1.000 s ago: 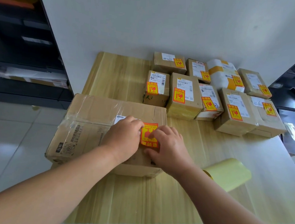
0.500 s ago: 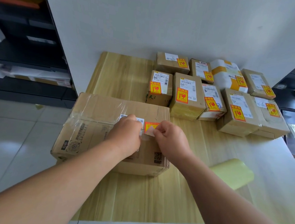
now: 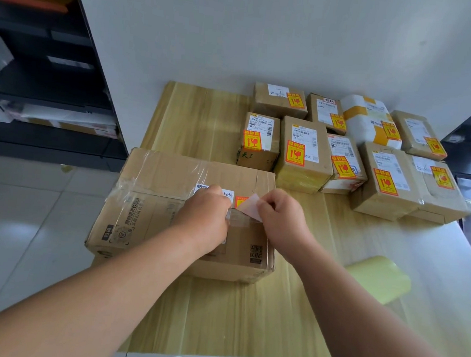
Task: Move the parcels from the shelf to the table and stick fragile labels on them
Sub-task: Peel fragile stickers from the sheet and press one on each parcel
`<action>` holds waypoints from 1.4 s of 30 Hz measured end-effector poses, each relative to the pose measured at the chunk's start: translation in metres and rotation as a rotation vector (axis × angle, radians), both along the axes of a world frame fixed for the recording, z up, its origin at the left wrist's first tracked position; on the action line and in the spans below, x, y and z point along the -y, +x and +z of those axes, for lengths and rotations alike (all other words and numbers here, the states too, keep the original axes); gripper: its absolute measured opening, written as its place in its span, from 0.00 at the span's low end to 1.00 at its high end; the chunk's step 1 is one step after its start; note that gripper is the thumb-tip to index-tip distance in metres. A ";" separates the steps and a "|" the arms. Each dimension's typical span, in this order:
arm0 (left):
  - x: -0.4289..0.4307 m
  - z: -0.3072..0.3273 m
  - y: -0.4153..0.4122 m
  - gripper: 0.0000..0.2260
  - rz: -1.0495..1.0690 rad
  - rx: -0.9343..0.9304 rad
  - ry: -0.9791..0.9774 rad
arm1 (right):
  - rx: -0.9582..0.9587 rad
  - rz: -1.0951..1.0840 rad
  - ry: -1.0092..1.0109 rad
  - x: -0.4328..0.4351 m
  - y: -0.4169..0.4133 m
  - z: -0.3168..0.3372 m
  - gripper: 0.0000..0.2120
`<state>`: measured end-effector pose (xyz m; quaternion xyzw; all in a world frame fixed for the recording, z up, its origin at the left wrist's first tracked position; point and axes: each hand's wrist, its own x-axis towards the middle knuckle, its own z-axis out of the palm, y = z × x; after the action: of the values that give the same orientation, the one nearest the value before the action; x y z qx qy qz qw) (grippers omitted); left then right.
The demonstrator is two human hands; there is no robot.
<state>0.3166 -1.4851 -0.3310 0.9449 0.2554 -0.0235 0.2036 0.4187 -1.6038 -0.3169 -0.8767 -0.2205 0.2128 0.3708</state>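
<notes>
Label point(image 3: 249, 207), thin, limp and likely tacky, sits part-stuck atop the big box point(image 3: 155, 177) at the worktop's point(image 3: 199, 119) near left; right hand point(image 3: 279, 214) pinches its lifted corner, the sensible hold, while left hand point(image 3: 206, 217) curls at its left edge, grip unclear.

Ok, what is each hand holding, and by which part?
Right hand pinches the fragile label by its lifted near edge. Left hand rests on the large parcel; any grip there cannot be told.

Ten parcels point(image 3: 172, 173), ten fragile labels point(image 3: 295, 154) and one yellow roll point(image 3: 378, 277).
</notes>
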 end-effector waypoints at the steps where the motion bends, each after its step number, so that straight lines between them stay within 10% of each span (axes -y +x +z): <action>1: 0.000 0.000 0.000 0.11 0.002 0.002 0.000 | 0.005 -0.003 -0.001 0.000 0.000 0.000 0.07; 42: 0.004 0.007 0.007 0.08 0.024 0.039 0.012 | -0.670 -0.608 0.584 0.012 0.023 0.024 0.06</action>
<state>0.3232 -1.4892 -0.3245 0.9432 0.2629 -0.0014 0.2033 0.4418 -1.6153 -0.2929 -0.6455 0.1234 0.2938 0.6941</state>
